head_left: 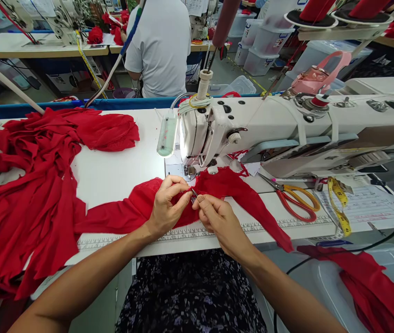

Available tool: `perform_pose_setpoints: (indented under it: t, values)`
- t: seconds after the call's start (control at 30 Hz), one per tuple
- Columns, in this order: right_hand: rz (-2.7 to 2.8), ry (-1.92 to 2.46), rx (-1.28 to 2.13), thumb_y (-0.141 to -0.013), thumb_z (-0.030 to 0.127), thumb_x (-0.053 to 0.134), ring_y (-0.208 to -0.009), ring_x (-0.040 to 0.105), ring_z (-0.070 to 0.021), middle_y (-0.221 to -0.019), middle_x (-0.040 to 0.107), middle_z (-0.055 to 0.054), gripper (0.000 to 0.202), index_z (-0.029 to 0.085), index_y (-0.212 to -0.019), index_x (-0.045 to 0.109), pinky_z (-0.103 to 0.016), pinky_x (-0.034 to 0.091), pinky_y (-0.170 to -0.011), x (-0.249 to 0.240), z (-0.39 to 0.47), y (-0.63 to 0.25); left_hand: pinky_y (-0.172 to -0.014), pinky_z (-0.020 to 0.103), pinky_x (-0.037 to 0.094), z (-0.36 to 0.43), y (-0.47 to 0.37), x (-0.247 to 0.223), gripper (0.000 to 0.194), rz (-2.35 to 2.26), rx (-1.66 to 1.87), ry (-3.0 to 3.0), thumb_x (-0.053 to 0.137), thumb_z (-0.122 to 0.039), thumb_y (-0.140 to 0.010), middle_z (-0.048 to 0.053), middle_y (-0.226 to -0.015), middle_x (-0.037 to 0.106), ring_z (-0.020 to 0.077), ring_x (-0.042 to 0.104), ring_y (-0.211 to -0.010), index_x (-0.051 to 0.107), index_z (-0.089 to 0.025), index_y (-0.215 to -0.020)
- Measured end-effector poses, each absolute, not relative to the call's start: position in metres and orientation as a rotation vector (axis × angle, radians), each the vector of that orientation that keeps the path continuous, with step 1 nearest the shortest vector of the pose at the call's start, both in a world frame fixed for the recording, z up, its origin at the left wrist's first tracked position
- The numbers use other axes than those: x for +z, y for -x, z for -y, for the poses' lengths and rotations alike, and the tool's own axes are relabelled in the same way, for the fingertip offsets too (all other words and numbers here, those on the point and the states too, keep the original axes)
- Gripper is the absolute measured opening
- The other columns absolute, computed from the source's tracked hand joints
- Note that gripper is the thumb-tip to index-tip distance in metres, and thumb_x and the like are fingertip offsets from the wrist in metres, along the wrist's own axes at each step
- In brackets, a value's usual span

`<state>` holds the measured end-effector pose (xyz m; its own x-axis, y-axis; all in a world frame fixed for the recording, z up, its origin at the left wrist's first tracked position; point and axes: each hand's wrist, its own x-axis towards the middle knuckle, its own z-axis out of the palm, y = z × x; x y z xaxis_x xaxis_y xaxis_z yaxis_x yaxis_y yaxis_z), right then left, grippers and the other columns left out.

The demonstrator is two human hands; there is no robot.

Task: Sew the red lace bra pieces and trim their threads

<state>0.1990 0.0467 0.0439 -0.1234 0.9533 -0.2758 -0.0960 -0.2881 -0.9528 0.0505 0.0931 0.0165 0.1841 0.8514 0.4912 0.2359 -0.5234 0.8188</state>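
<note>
A red fabric garment [137, 201] lies across the front of the sewing machine [224, 125], close to its presser foot. My left hand [169, 203] is closed, pinching the garment's edge between thumb and fingertips. In my right hand [217, 217] is a small slim metal tool [194, 192], its tip against the red cloth beside my left fingertips. Fingers cover most of this tool, so its exact kind is hidden. To the right of the needle area, a long red strip of the same garment [252, 203] hangs toward the table's front edge.
A large heap of red fabric [33, 199] covers the left side. Orange-handled scissors [296, 201], a yellow tape measure [339, 208] and a written sheet [373, 208] lie at right. More red cloth [366, 282] rests on a plastic bin. A person [164, 46] sits ahead, back turned.
</note>
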Motion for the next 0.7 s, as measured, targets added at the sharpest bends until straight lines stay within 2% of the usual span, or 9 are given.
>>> perform_pose_setpoints:
  t: [0.2,0.33,0.37,0.43,0.5,0.57,0.63,0.7]
  values:
    - [0.984,1.255,1.587,-0.09,0.048,0.058,-0.045,0.015,-0.0054,-0.049,0.026,0.011,0.034,0.02,-0.073,0.051,-0.021,0.013,-0.042,0.045,-0.047,-0.197,-0.083,0.033,0.051,-0.093,-0.05,0.016,0.007,-1.015,1.381,-1.932,0.062,-0.016,-0.089,0.005,-0.094,0.059,0.0176,0.058,-0.091,0.068,-0.019,-0.089]
    - [1.035,1.266,1.588,-0.092,0.051,0.053,-0.046,0.017,-0.0065,-0.051,0.027,0.01,0.035,0.02,-0.075,0.052,-0.021,0.015,-0.043,0.045,-0.045,-0.205,-0.082,0.031,0.05,-0.094,-0.05,0.016,0.007,-1.02,1.335,-1.9,0.061,-0.015,-0.09,0.005,-0.093,0.058,0.0163,0.058,-0.089,0.067,-0.018,-0.087]
    - [1.096,1.286,1.544,-0.093,0.052,0.052,-0.046,0.021,-0.0071,-0.053,0.03,0.009,0.035,0.02,-0.078,0.054,-0.021,0.019,-0.043,0.047,-0.046,-0.208,-0.081,0.031,0.05,-0.094,-0.05,0.016,0.007,-1.023,1.328,-1.884,0.061,-0.016,-0.09,0.005,-0.093,0.058,0.0162,0.058,-0.089,0.066,-0.018,-0.086]
    - [1.271,1.344,1.337,-0.093,0.05,0.053,-0.053,0.039,-0.0097,-0.063,0.047,0.004,0.031,0.02,-0.09,0.061,-0.023,0.032,-0.049,0.051,-0.051,-0.217,-0.081,0.031,0.05,-0.094,-0.05,0.017,0.007,-1.022,1.311,-1.857,0.061,-0.016,-0.089,0.004,-0.093,0.058,0.0162,0.058,-0.089,0.066,-0.018,-0.084]
    - [1.481,1.379,1.101,-0.093,0.044,0.056,-0.074,0.056,-0.0145,-0.086,0.063,-0.002,0.027,0.022,-0.106,0.063,-0.026,0.044,-0.066,0.054,-0.059,-0.224,-0.081,0.031,0.05,-0.094,-0.05,0.017,0.007,-1.002,1.295,-1.845,0.062,-0.017,-0.089,0.005,-0.093,0.058,0.0165,0.058,-0.089,0.067,-0.018,-0.085]
    - [1.702,1.378,1.006,-0.093,0.038,0.056,-0.086,0.06,-0.0169,-0.099,0.067,-0.003,0.026,0.025,-0.114,0.062,-0.029,0.045,-0.077,0.054,-0.068,-0.229,-0.081,0.031,0.05,-0.094,-0.05,0.017,0.007,-0.974,1.282,-1.841,0.062,-0.017,-0.089,0.005,-0.093,0.059,0.0165,0.059,-0.088,0.069,-0.018,-0.086]
    - [1.856,1.399,0.973,-0.094,0.036,0.053,-0.075,0.058,-0.0149,-0.085,0.066,0.0,0.02,0.025,-0.106,0.064,-0.026,0.043,-0.068,0.052,-0.075,-0.229,-0.08,0.031,0.051,-0.095,-0.05,0.017,0.008,-0.969,1.273,-1.826,0.062,-0.018,-0.088,0.005,-0.092,0.059,0.0166,0.059,-0.088,0.07,-0.019,-0.086]
    - [1.884,1.457,0.891,-0.093,0.037,0.052,-0.061,0.048,-0.0126,-0.069,0.057,0.003,0.018,0.023,-0.091,0.062,-0.024,0.035,-0.057,0.049,-0.079,-0.227,-0.078,0.031,0.051,-0.095,-0.05,0.016,0.009,-0.988,1.262,-1.794,0.063,-0.019,-0.088,0.005,-0.092,0.059,0.0168,0.059,-0.087,0.07,-0.019,-0.085]
